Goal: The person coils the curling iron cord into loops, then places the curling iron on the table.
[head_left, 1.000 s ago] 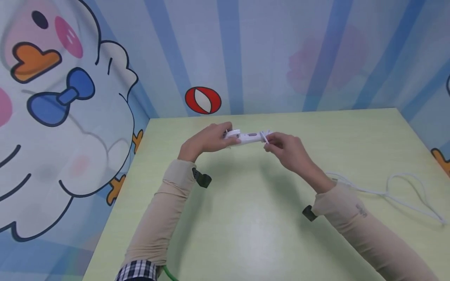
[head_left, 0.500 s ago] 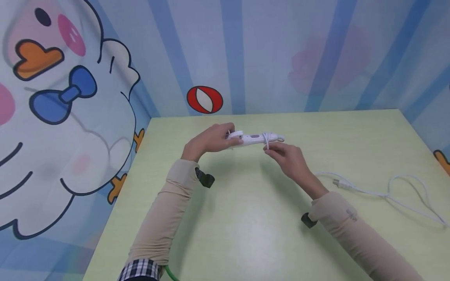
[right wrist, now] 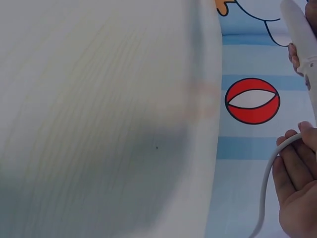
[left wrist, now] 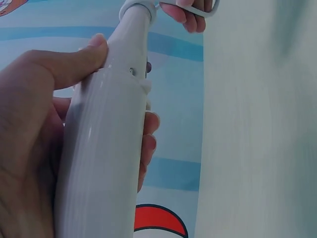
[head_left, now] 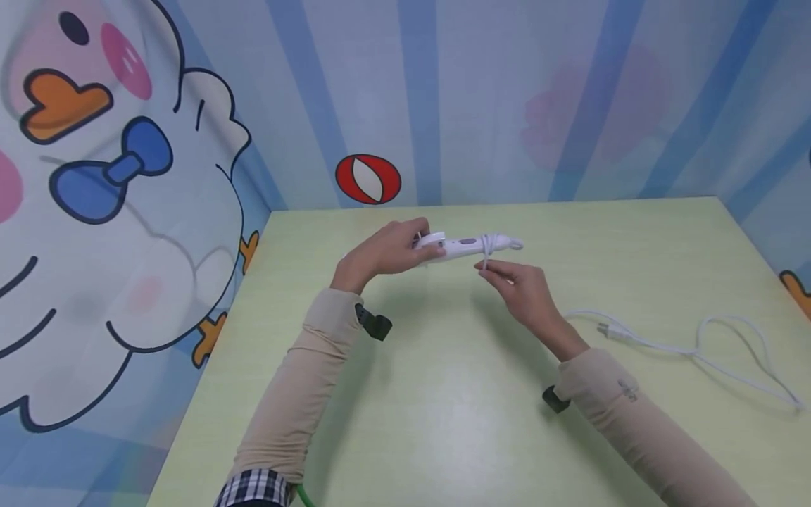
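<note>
My left hand [head_left: 388,250] grips a white curling iron [head_left: 464,247] by its thick end, holding it over the back of the table. In the left wrist view, the thumb lies along one side of the white barrel [left wrist: 101,148] and fingertips show on the other. Loops of white power cord [head_left: 488,244] circle the narrow handle near its tip. Just below those loops, my right hand [head_left: 522,292] pinches the cord between thumb and fingers. From that hand the cord [right wrist: 265,186] hangs downward in the right wrist view.
On the right of the pale green table [head_left: 437,394] lies the rest of the cord [head_left: 722,359] in a loose curve, its plug [head_left: 613,331] near the right forearm. A wall with cartoon pictures [head_left: 481,105] stands behind the table.
The right hand has come down and slightly toward me from the handle's tip, drawing the cord below it. The tip and cord loops now show uncovered. The left hand has shifted slightly right.
</note>
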`<act>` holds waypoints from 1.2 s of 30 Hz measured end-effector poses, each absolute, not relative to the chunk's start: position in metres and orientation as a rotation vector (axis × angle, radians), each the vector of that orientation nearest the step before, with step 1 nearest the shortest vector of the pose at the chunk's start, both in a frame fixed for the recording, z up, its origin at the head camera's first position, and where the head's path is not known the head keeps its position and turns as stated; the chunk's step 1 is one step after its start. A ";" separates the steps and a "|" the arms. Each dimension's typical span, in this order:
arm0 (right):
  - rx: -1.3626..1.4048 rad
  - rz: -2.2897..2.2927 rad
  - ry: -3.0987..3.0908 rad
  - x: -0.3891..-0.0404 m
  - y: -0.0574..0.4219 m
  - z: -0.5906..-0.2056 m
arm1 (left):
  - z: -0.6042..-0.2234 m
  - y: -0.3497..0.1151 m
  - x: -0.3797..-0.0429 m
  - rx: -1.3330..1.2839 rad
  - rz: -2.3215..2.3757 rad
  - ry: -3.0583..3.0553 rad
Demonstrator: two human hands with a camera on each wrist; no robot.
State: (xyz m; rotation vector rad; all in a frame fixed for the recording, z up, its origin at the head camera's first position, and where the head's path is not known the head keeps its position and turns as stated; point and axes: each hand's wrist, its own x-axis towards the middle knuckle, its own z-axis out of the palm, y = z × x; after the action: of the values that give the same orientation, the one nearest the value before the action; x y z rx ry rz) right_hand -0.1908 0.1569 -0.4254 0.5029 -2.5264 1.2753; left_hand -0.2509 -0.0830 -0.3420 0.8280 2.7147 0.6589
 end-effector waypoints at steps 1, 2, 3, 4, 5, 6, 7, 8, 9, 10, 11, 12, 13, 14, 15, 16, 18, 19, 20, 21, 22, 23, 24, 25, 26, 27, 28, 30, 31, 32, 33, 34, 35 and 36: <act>0.507 1.248 -2.524 -0.192 0.157 -0.426 | -0.342 -0.083 -0.251 0.831 0.660 2.711; 0.508 1.231 -2.520 -0.192 0.158 -0.426 | -0.341 -0.083 -0.251 0.839 0.665 2.703; 0.518 1.218 -2.513 -0.193 0.159 -0.426 | -0.341 -0.083 -0.250 0.845 0.675 2.694; 0.532 1.209 -2.508 -0.194 0.160 -0.426 | -0.340 -0.083 -0.250 0.850 0.690 2.683; 0.544 1.212 -2.506 -0.195 0.161 -0.427 | -0.340 -0.083 -0.250 0.859 0.702 2.673; 0.554 1.215 -2.507 -0.197 0.162 -0.427 | -0.339 -0.083 -0.249 0.868 0.715 2.662; 0.565 1.213 -2.510 -0.198 0.164 -0.428 | -0.338 -0.084 -0.249 0.880 0.727 2.654; 0.575 1.217 -2.515 -0.200 0.166 -0.429 | -0.338 -0.084 -0.248 0.894 0.739 2.644; 0.581 1.231 -2.523 -0.201 0.168 -0.429 | -0.337 -0.084 -0.247 0.906 0.749 2.637; 0.588 1.240 -2.530 -0.203 0.170 -0.429 | -0.335 -0.084 -0.246 0.918 0.756 2.628; 0.593 1.255 -2.538 -0.204 0.173 -0.428 | -0.335 -0.083 -0.245 0.934 0.756 2.623; 0.601 1.267 -2.549 -0.205 0.175 -0.427 | -0.333 -0.083 -0.244 0.942 0.758 2.617; 0.604 1.330 -2.559 -0.204 0.176 -0.421 | -0.333 -0.083 -0.243 0.951 0.761 2.612; 0.596 1.361 -2.582 -0.205 0.179 -0.419 | -0.331 -0.083 -0.242 0.957 0.762 2.607; 0.567 1.394 -2.607 -0.206 0.181 -0.416 | -0.330 -0.083 -0.241 0.962 0.767 2.602; 0.542 1.420 -2.635 -0.207 0.183 -0.414 | -0.329 -0.083 -0.239 0.970 0.771 2.599; 0.479 1.457 -2.697 -0.209 0.187 -0.410 | -0.327 -0.084 -0.237 0.986 0.775 2.598; 0.476 1.433 -2.727 -0.210 0.190 -0.407 | -0.326 -0.084 -0.236 1.000 0.777 2.596; 0.504 1.360 -2.751 -0.213 0.193 -0.409 | -0.325 -0.084 -0.235 1.012 0.774 2.594; 0.545 1.328 -2.754 -0.215 0.195 -0.407 | -0.324 -0.084 -0.234 1.024 0.768 2.592; 0.609 1.277 -2.757 -0.216 0.196 -0.405 | -0.322 -0.083 -0.233 1.034 0.754 2.592; 0.680 1.209 -2.751 -0.217 0.198 -0.401 | -0.321 -0.083 -0.232 1.044 0.734 2.593; 0.732 1.148 -2.754 -0.219 0.199 -0.398 | -0.319 -0.082 -0.230 1.057 0.707 2.594; 0.780 1.106 -2.756 -0.220 0.201 -0.394 | -0.318 -0.080 -0.229 1.071 0.673 2.599; 0.788 1.093 -2.775 -0.222 0.202 -0.390 | -0.317 -0.079 -0.227 1.083 0.636 2.607; 0.776 1.077 -2.804 -0.224 0.202 -0.386 | -0.315 -0.077 -0.226 1.100 0.594 2.618; 0.750 1.059 -2.842 -0.226 0.202 -0.382 | -0.314 -0.076 -0.225 1.115 0.556 2.627; 0.690 1.048 -2.913 -0.229 0.201 -0.376 | -0.311 -0.072 -0.224 1.129 0.490 2.639; 0.670 1.040 -2.941 -0.231 0.200 -0.373 | -0.310 -0.071 -0.223 1.124 0.462 2.642; 0.657 1.030 -2.964 -0.232 0.199 -0.371 | -0.310 -0.070 -0.222 1.110 0.435 2.643; 0.662 1.022 -2.979 -0.233 0.198 -0.368 | -0.309 -0.069 -0.222 1.098 0.411 2.641; 0.671 1.021 -2.992 -0.234 0.196 -0.366 | -0.309 -0.068 -0.221 1.074 0.390 2.636; 0.678 1.021 -3.007 -0.234 0.195 -0.365 | -0.308 -0.068 -0.221 1.051 0.364 2.635; 0.686 1.019 -3.020 -0.234 0.193 -0.363 | -0.309 -0.067 -0.221 1.032 0.335 2.635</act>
State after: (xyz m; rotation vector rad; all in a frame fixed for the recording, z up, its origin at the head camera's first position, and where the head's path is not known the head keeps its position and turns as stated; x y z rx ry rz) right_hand -0.2345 0.1934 -0.3631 0.6859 -3.0196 1.0191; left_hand -0.2205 -0.0668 -0.3087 1.0317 2.6351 0.3348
